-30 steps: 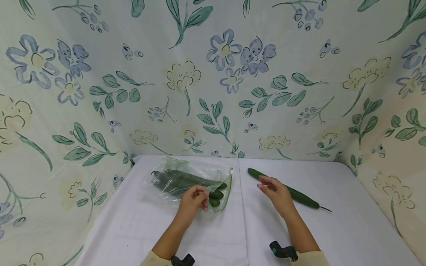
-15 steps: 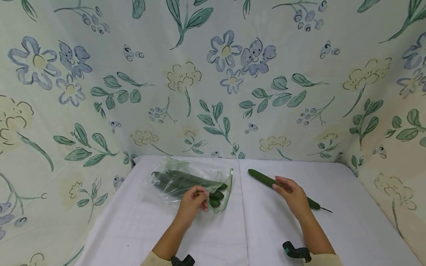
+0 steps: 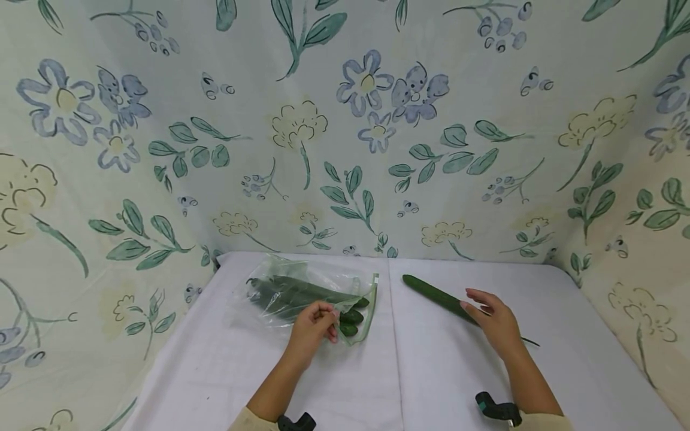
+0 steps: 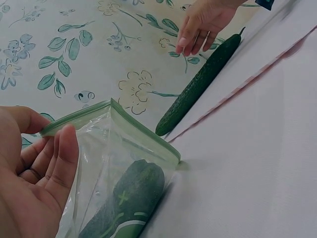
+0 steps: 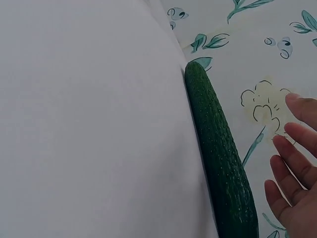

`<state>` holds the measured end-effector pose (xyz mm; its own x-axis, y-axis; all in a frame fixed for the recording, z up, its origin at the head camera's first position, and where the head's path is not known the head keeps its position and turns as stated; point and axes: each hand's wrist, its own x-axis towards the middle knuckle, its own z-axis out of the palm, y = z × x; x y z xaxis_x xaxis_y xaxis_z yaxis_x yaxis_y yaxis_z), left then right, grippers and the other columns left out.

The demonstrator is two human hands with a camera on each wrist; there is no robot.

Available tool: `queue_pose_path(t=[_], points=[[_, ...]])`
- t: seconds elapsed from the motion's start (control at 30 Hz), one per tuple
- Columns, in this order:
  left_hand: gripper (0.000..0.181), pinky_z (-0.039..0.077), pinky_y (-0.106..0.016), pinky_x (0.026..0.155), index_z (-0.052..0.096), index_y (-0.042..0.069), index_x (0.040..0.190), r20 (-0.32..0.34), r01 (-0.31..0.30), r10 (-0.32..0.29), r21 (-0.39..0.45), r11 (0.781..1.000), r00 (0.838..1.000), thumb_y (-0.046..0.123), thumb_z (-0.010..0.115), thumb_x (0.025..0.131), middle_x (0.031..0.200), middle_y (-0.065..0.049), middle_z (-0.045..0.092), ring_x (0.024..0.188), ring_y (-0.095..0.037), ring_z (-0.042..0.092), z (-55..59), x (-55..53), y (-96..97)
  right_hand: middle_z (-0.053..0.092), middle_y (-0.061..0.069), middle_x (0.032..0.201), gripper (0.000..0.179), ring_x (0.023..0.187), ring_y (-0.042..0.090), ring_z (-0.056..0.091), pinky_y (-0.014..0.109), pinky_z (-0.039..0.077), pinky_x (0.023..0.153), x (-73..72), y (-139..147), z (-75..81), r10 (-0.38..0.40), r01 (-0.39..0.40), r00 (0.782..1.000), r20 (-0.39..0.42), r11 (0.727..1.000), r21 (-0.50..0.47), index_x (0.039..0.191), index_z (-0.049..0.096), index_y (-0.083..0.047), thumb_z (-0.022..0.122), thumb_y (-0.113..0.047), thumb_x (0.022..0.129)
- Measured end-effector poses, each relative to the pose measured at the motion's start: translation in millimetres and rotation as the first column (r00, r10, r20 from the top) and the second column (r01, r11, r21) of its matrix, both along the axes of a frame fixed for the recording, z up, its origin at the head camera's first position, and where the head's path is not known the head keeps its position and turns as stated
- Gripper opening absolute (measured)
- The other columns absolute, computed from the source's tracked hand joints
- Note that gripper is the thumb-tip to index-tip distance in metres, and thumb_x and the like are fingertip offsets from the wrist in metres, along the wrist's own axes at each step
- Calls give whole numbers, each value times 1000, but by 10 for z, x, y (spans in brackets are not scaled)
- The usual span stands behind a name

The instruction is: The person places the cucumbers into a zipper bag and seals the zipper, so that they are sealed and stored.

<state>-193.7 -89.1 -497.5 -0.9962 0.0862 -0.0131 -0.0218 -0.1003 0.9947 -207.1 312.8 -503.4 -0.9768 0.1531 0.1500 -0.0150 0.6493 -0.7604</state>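
My left hand pinches the green-edged mouth of a clear zip bag between thumb and fingers. Several cucumbers lie inside the bag, their ends showing near its mouth on the right. A single loose cucumber lies slantwise on the white cloth, its thin stem pointing to the lower right. Over the stem half of it hovers my right hand, fingers loosely bent and holding nothing. In the right wrist view the fingers stand apart from the cucumber's side.
A white cloth covers the table, with a crease running front to back between the bag and the loose cucumber. Floral fabric hangs behind and at both sides. Each wrist wears a black camera mount.
My right hand has moved to the right along the loose cucumber, from near its blunt end toward its stem end. The left hand and bag have stayed in place.
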Motion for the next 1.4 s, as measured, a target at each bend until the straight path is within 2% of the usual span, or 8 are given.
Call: queue_pose_path(t=[0.07, 0.13, 0.2, 0.33, 0.6, 0.8, 1.07, 1.4], points=[[18, 59, -25, 55, 58, -6, 103, -1, -1, 1, 2, 1000, 1000, 7, 67, 94, 79, -5, 62, 60, -14, 59, -1, 0, 0, 54, 15, 147, 59, 134, 33, 48, 28, 43, 100, 2, 41, -15, -5, 5, 1000, -7, 1000, 9, 142, 56, -9, 62, -49, 98], [18, 58, -25, 54, 58, -6, 103, 0, -5, 5, 3, 1000, 1000, 6, 67, 93, 78, -6, 61, 60, -14, 59, -2, -1, 1, 54, 16, 147, 60, 134, 34, 48, 27, 42, 98, 4, 76, -30, -8, 8, 1000, -10, 1000, 16, 142, 56, -8, 62, -49, 98], [18, 59, -25, 54, 59, -6, 103, 0, -7, 7, 0, 1000, 1000, 6, 67, 93, 78, -5, 62, 61, -14, 59, -11, -9, 0, 54, 17, 147, 60, 134, 35, 48, 33, 42, 101, 2, 107, -48, -10, 10, 1000, -10, 1000, 15, 142, 55, -8, 62, -49, 98], [16, 59, -26, 55, 59, -5, 102, 2, -6, 6, -3, 1000, 1000, 6, 66, 93, 77, -4, 62, 60, -15, 59, -22, -17, -6, 52, 21, 148, 62, 136, 40, 45, 57, 41, 108, 6, 163, -69, -3, 3, 1000, 1, 1000, 13, 143, 53, -5, 62, -47, 99], [16, 59, -26, 55, 58, -4, 102, 1, 3, -3, -7, 1000, 1000, 7, 65, 95, 78, -4, 62, 59, -13, 59, -17, -4, -10, 49, 27, 146, 62, 135, 45, 44, 65, 38, 112, 14, 280, -174, -8, 6, 999, 44, 999, 32, 141, 53, -1, 63, -45, 99], [16, 59, -25, 56, 58, -5, 103, -4, 4, -4, -10, 1000, 1000, 6, 64, 95, 79, -4, 62, 60, -13, 60, -11, -1, -10, 46, 31, 147, 67, 136, 50, 42, 66, 40, 108, 6, 381, -261, -7, -5, 989, 149, 997, 79, 143, 51, 0, 63, -49, 98], [17, 59, -25, 56, 58, -5, 103, 0, 9, -9, 0, 1000, 1000, 7, 66, 94, 79, -5, 62, 62, -15, 60, -15, 2, -13, 33, 35, 155, 74, 140, 58, 30, 75, 32, 109, -5, 517, -289, 13, -53, 948, 317, 991, 119, 148, 45, -4, 61, -54, 97], [16, 59, -25, 56, 58, -4, 104, 3, 6, -6, -1, 1000, 1000, 7, 65, 95, 80, -5, 62, 63, -15, 60, -14, 9, -13, 44, 36, 143, 67, 132, 58, 40, 74, 37, 105, -3, 528, -369, 45, -101, 962, 269, 975, 198, 146, 46, -1, 64, -43, 98]])
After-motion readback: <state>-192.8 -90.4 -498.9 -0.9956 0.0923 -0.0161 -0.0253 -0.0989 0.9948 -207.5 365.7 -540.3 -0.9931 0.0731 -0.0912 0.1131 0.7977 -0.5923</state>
